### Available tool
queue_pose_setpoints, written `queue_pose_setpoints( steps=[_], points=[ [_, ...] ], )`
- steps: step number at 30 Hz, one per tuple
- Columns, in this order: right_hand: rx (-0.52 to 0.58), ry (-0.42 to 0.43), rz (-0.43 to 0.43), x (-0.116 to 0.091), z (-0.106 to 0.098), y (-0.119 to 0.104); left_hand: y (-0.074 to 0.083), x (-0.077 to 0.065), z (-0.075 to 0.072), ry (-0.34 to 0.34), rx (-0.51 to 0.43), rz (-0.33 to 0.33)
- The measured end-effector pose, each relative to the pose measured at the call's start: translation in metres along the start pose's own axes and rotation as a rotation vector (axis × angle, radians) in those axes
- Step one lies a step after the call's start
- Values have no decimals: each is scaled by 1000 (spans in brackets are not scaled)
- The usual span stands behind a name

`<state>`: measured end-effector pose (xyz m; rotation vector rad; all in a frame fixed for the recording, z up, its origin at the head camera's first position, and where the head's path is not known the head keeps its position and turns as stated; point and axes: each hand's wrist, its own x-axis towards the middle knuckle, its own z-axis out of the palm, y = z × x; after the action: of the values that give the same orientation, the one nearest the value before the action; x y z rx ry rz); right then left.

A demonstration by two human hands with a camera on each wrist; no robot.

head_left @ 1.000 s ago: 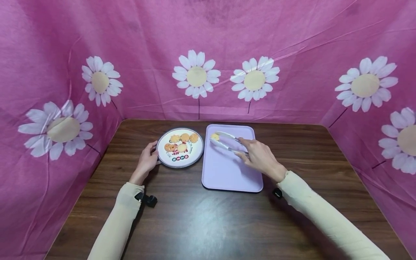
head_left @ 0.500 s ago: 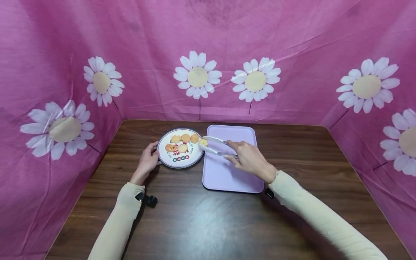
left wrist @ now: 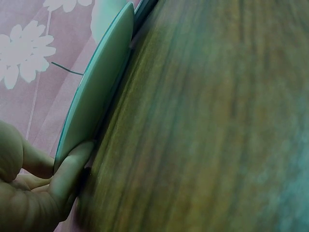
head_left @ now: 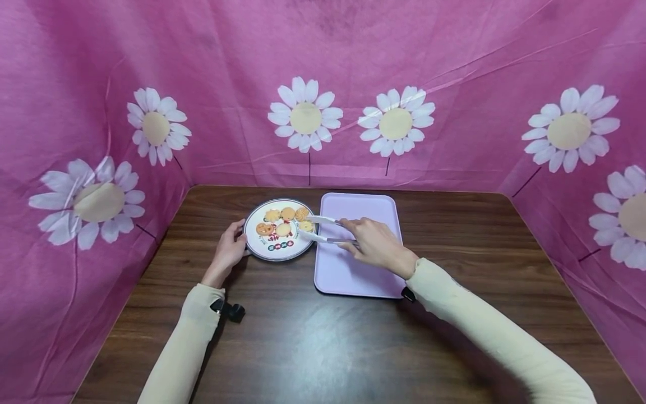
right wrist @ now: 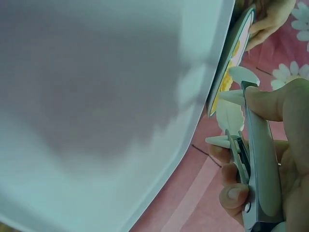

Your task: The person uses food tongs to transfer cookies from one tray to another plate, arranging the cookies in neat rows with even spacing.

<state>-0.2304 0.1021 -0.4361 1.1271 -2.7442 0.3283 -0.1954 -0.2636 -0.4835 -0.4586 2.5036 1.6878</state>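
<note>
My left hand (head_left: 229,247) grips the left rim of a round white plate (head_left: 298,247); in the left wrist view the thumb (left wrist: 72,166) lies against its underside and the fingers are on the other side. My right hand (head_left: 375,241) holds a pair of white-tipped tongs (head_left: 334,240) reaching over the plate's right edge. The tong tips stand apart, with a yellow cookie (head_left: 306,225) on the plate between them. Several other cookies lie beside it, among them a pale round one (head_left: 283,229) and an orange-brown one (head_left: 264,229).
A lilac rectangular tray (head_left: 348,275) lies right of the plate, under the right hand and the tongs. Both rest on a dark wooden table (head_left: 313,348). Pink cloth (head_left: 227,112) with printed daisies walls in the table's back and sides.
The right hand has moved left with the tongs, carrying the yellow cookie from the tray onto the plate's right side. The tong tips have spread around it. The left hand stays at the rim.
</note>
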Motion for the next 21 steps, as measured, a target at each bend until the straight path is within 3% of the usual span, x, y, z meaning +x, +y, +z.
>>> queue_pose_setpoints(
  steps=[21],
  points=[
    [-85,-53,-24,19,-3,-13,-2,3,-1,-1,1,-4]
  ],
)
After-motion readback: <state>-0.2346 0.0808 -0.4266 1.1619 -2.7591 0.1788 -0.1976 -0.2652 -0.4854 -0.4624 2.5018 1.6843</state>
